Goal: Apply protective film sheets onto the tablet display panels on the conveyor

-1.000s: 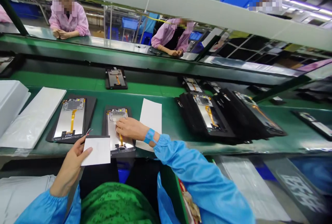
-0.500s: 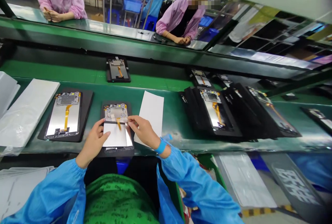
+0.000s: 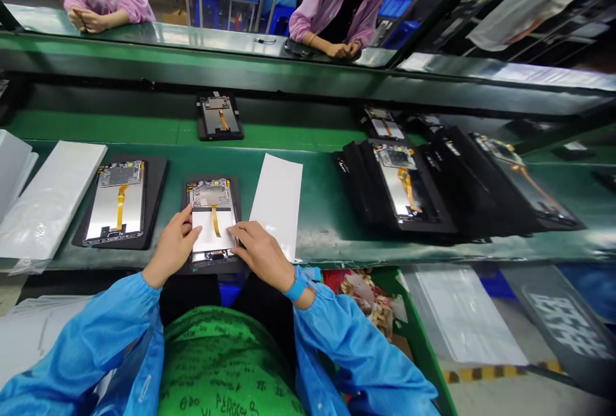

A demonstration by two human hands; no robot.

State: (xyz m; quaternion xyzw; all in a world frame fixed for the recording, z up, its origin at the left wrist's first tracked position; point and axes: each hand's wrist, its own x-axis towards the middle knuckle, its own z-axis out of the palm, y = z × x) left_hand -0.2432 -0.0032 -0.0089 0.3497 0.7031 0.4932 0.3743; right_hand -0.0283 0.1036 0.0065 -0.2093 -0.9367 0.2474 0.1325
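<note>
In front of me an opened tablet (image 3: 210, 194) lies on a dark foam pad. A white sheet with a dark top edge (image 3: 203, 226) covers part of its silver back, and an orange ribbon cable (image 3: 215, 221) lies over the sheet. At the left edge of the sheet is my left hand (image 3: 172, 239), thumb and fingers apart. My right hand (image 3: 262, 250) rests its bent fingertips on the sheet's right side; whether it pinches anything is hidden. Another opened tablet (image 3: 117, 204) sits on a pad to the left.
White sheets (image 3: 52, 201) lie at the left and a white card (image 3: 278, 201) right of the tablet. Tablets on black pads (image 3: 397, 182) crowd the right side. Beyond is a belt (image 3: 276, 130) with more tablets. Two people in pink sit across. A green bin (image 3: 423, 345) stands below.
My right hand has moved down along the sheet's right side. The orange cable now lies over the sheet, more of it showing. The camera view has shifted slightly.
</note>
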